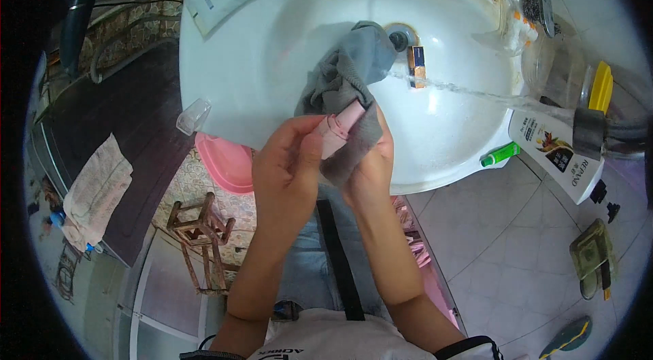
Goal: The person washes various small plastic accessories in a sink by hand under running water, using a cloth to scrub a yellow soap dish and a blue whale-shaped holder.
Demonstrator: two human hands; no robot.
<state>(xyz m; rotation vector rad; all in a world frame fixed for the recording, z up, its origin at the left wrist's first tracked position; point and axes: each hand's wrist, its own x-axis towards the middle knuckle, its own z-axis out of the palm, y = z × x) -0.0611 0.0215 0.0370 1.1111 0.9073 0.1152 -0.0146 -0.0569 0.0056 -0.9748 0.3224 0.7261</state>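
My left hand [285,171] grips a small pink cosmetic bottle [339,128] between thumb and fingers, its narrower end tilted up and to the right. Behind and under the bottle, a wet grey cloth [336,74] is bunched in my right hand [375,156]. The cloth touches the bottle, and its far end hangs into the white washbasin [459,120]. It partly hides my right fingers. A stream of water [459,87] runs from the tap on the right towards the cloth. A small navy and gold box [417,67] lies in the basin beside the drain [400,39].
A clear plastic cap [194,116] sits on the basin's left rim, below a flat plastic packet [224,0]. At the right rim are a green tube [501,154], a white container [553,156] and the tap [589,130]. A pink tub [224,163] and wooden stool [204,237] stand lower left.
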